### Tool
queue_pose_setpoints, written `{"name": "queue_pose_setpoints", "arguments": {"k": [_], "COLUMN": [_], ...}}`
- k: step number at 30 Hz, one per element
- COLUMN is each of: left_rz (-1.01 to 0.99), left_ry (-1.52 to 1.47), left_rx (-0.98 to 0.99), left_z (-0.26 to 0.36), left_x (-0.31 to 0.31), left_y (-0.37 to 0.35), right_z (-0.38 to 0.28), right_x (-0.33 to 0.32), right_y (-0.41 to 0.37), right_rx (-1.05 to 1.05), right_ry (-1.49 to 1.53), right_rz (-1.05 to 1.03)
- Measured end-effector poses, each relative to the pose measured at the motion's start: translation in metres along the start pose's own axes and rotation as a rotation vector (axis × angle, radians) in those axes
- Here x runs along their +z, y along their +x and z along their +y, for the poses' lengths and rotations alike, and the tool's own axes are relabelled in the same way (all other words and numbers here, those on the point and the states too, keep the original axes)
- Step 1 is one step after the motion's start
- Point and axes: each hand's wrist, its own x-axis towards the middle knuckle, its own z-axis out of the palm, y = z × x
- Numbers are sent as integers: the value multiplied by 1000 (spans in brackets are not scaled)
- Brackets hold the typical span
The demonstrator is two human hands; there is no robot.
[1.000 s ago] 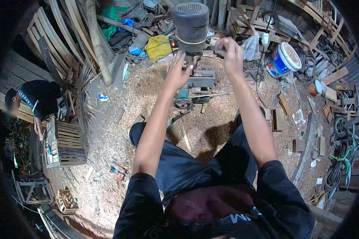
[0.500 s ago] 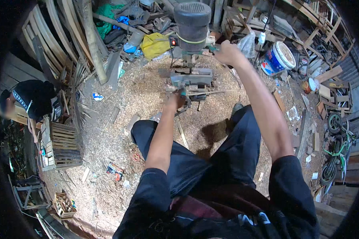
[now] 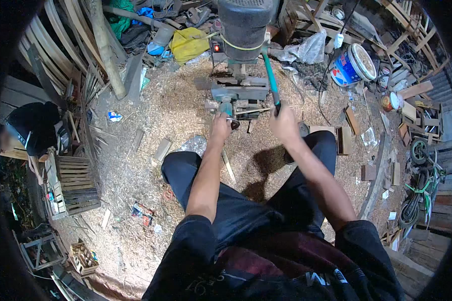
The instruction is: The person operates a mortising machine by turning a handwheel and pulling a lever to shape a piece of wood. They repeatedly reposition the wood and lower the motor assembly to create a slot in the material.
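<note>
right hand [image 3: 285,125] grips the lever [image 3: 270,75], its shaft slanting away toward the motor [image 3: 243,22]; left hand [image 3: 220,126] clasps the wheel [image 3: 232,122].

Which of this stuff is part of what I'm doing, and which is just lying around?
In use: machine, green lever in right hand, handwheel in left hand.
Lying about: paint bucket, yellow bag, wooden crate, bicycle.

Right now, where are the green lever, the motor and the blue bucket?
green lever [image 3: 269,75], head view, middle of its shaft.
motor [image 3: 243,22], head view, side of its dark housing.
blue bucket [image 3: 345,69], head view, its blue outer wall.
</note>
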Motion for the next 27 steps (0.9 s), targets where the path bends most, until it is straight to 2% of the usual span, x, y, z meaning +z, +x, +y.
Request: {"name": "queue_pose_setpoints", "arguments": {"k": [2, 5, 6, 9, 10, 13, 16, 19, 21, 22, 26, 27], "left_rz": [41, 82, 94, 140, 147, 162, 190, 217, 216, 225, 188, 197], "left_ry": [5, -14, -27, -51, -81, -84, -119, -153, -126, -131, -156, -163], "left_rx": [-12, 11, 22, 16, 3, 30, 42, 12, 17, 17, 32, 26], "left_z": [-2, -2, -3, -3, 0, -4, -5, -2, 0, 2, 2, -1], "left_x": [4, 5, 6, 13, 10, 12, 15, 12, 13, 13, 7, 10], "left_y": [1, 0, 0, -1, -1, -1, -1, 0, 0, 0, 0, -2], "right_z": [9, 48, 44, 72, 98, 108, 134, 158, 161, 168, 167, 167], "right_x": [16, 62, 64, 98, 123, 145, 178, 210, 219, 226, 222, 221], "right_y": [-9, -18, -22, -24, -24, -23, -17, -5, -4, -2, 0, -1], "right_rx": [-31, -119, 79, 25, -34, 90, 15, 75, 163, 88, 24, 74], "right_ry": [37, -69, 15, 116, 55, 100, 58, 151, 249, 156, 201, 186], "right_rz": [34, 126, -18, 39, 98, 59, 123, 107, 114, 149, 165, 124]}}
